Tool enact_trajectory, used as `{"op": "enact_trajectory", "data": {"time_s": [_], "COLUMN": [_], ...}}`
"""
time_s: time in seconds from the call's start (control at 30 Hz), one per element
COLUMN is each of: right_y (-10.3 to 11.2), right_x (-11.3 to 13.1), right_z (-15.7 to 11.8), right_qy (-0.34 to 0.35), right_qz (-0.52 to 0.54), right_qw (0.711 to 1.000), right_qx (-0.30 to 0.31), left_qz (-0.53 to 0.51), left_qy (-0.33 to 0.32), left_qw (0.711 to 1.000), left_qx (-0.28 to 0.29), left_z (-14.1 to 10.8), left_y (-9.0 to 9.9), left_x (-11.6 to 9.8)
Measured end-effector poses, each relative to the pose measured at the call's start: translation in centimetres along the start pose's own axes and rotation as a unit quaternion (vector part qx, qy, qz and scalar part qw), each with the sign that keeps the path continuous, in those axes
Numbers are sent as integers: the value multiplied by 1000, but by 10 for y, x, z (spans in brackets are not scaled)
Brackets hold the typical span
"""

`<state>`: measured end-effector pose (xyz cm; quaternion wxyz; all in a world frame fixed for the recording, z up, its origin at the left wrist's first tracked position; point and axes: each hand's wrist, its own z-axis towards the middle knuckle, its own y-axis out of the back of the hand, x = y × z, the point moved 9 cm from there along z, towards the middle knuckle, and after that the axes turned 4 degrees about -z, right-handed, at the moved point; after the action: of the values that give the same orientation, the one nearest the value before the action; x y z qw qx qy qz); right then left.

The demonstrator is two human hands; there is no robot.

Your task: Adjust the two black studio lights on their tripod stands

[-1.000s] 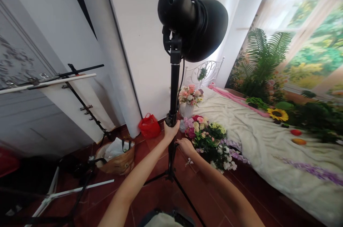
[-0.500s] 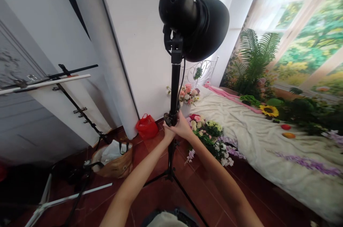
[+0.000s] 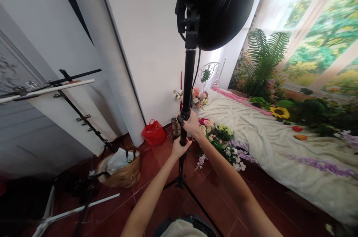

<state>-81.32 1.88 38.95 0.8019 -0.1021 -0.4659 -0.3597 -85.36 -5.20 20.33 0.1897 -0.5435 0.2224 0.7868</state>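
In front of me stands a black light stand (image 3: 189,76) on spread tripod legs, with a studio lamp (image 3: 223,5) and its round reflector on top. My right hand (image 3: 191,123) is wrapped round the pole at a black clamp knob (image 3: 181,120). Lower down, my left hand (image 3: 179,148) grips the same pole from the left side. Both hands are closed, and the far fingers are hidden behind the pole. A thin cable hangs along the pole below the lamp.
To the right lies a bed with a cream blanket (image 3: 263,136) and artificial flowers (image 3: 220,140) beside it. On the left stand a red bag (image 3: 154,132), a woven basket (image 3: 123,175) and a backdrop frame with clamps (image 3: 81,112). A white pole (image 3: 92,204) runs low over the floor.
The lamp has risen and come closer in view. My right hand has gone up slightly with the knob, while my left hand sits lower on the pole, apart from the right.
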Motion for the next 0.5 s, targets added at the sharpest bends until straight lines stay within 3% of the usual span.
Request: {"op": "enact_trajectory", "data": {"time_s": [0.1,0.23,0.33,0.5], "right_y": [1,-1,-6,-18], "right_x": [9,-4,-28,-84], "right_z": [5,-6,-24,-63], "right_qy": [16,5,-13,-65], "right_qz": [8,1,-14,-20], "right_qw": [1000,1000,1000,998], "right_qx": [2,-2,-5,-13], "left_qz": [23,25,11,-26], "left_qy": [29,60,77,93], "left_qw": [999,998,997,994], "left_qx": [9,-11,-22,-40], "left_z": [-31,-53,-58,-61], "left_y": [-3,-5,-8,-10], "left_x": [47,97,119,135]}}
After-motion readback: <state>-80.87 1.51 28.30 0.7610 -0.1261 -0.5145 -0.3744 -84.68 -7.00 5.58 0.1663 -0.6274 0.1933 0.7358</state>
